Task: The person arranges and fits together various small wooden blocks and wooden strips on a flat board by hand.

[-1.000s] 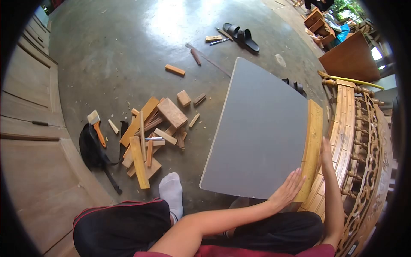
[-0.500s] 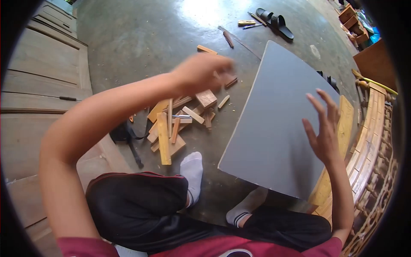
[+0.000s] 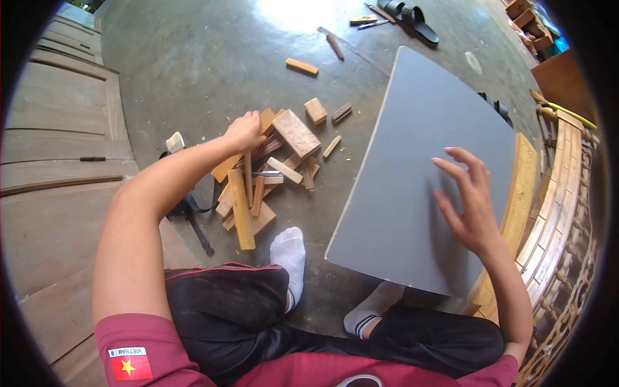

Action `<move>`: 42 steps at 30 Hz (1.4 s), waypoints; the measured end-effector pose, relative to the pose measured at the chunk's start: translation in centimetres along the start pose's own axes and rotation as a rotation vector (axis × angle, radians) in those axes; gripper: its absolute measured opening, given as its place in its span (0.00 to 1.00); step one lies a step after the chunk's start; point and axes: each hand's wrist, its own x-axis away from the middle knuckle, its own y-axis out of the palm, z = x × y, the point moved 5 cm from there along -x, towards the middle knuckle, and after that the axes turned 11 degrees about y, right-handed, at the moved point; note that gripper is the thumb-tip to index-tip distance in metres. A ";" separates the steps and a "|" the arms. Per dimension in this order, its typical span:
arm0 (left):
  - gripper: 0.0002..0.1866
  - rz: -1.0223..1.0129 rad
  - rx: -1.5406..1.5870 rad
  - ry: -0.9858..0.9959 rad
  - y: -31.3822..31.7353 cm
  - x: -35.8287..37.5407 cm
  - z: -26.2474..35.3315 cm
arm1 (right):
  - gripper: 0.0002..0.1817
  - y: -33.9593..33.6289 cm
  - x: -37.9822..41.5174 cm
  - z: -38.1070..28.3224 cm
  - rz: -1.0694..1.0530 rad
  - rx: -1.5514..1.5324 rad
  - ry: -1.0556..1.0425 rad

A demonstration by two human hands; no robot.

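My left hand (image 3: 246, 132) is at the back of a pile of wood offcuts, its fingers closed at a yellow-brown piece of wood (image 3: 266, 121); part of that piece is hidden under the hand. Beside it a larger pale wooden block (image 3: 296, 133) lies on top of the pile. A yellow wooden strip (image 3: 241, 209) and a thin pale strip (image 3: 285, 170) lie nearer to me. My right hand (image 3: 469, 200) hovers with spread, slightly bent fingers over a large grey board (image 3: 412, 174) and holds nothing.
A small block (image 3: 315, 111), a dark grooved piece (image 3: 342, 113) and an orange strip (image 3: 302, 66) lie beyond the pile. A handsaw (image 3: 334, 46) and black sandals (image 3: 412, 21) are farther off. Wooden panels (image 3: 58, 142) stand left, a slatted wooden piece (image 3: 548, 200) right.
My left hand has moved down and left, from above the pile to its back edge. My right hand has shifted slightly left and down over the grey board, still spread.
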 end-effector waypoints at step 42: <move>0.42 0.071 0.012 1.153 -9.1 16.1 30.4 | 0.46 -4.6 1.1 13.2 0.186 0.510 0.643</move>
